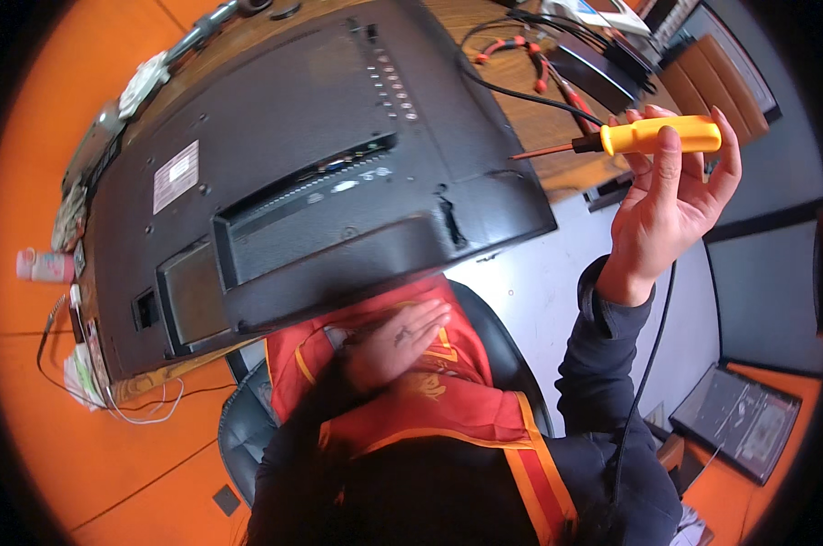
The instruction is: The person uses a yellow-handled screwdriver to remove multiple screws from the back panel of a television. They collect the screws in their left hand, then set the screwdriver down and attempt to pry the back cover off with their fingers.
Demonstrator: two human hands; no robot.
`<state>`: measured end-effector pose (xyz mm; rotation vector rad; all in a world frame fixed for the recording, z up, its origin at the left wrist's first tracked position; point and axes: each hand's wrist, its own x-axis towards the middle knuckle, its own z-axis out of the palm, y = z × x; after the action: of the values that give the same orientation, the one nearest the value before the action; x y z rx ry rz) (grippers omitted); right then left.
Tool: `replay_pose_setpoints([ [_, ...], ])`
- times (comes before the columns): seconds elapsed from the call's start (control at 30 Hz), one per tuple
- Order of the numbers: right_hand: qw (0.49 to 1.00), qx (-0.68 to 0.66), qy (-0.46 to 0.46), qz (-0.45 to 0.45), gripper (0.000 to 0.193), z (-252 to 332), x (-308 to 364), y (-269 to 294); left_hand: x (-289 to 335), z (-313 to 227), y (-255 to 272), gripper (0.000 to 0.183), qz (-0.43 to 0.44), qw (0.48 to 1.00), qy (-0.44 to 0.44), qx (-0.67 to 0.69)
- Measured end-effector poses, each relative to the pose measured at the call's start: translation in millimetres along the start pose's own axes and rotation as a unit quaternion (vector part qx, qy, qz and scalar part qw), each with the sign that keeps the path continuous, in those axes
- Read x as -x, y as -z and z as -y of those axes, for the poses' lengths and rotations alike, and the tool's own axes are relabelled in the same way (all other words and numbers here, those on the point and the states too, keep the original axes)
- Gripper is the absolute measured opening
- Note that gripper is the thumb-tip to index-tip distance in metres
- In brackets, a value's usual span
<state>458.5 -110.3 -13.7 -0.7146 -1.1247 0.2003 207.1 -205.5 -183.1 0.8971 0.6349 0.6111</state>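
A large black flat-screen television or monitor (275, 109) lies face down on the wooden table, its back panel with a row of sockets and a recessed connector bay facing up. Raised to the right of its near corner, my right hand (657, 214) grips a screwdriver (634, 136) by its yellow handle. The shaft points left, and its tip appears close to the panel's right edge; I cannot tell whether they touch. My left hand (400, 344) lies low over the red apron (429, 414), fingers stretched out, holding nothing, near the panel's front edge.
Red-and-black pliers (539, 68) and a black cable (520, 94) lie on the table (502, 68) at the far right. A pink bottle (47, 267) is at the left. A dark flat device (739, 423) rests at the lower right.
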Motion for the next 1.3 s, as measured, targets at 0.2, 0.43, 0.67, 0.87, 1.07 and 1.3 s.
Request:
replay_pose_setpoints([
  [0.2,0.996,0.041,0.012,0.077,0.041,-18,-12,-56,-2,-5,6,0.046,-0.066,0.896,0.116,0.423],
  [0.43,0.991,0.092,-0.018,0.098,0.044,-25,-8,-78,-5,8,28,0.044,0.015,0.818,0.11,0.564],
  [0.67,0.992,0.076,-0.019,0.096,0.041,-32,-8,-83,-5,-2,43,0.035,-0.031,0.752,0.181,0.633],
  [0.87,0.973,0.166,0.085,0.137,0.046,-22,-6,-96,5,-14,47,0.033,-0.019,0.8,0.162,0.578],
  [1.07,0.932,0.26,0.163,0.194,0.052,-19,-2,-110,13,-16,55,0.032,-0.025,0.818,0.149,0.555],
  [1.3,0.956,0.101,0.022,0.275,0.045,-27,-18,-106,19,-17,60,0.031,-0.022,0.826,0.142,0.545],
])
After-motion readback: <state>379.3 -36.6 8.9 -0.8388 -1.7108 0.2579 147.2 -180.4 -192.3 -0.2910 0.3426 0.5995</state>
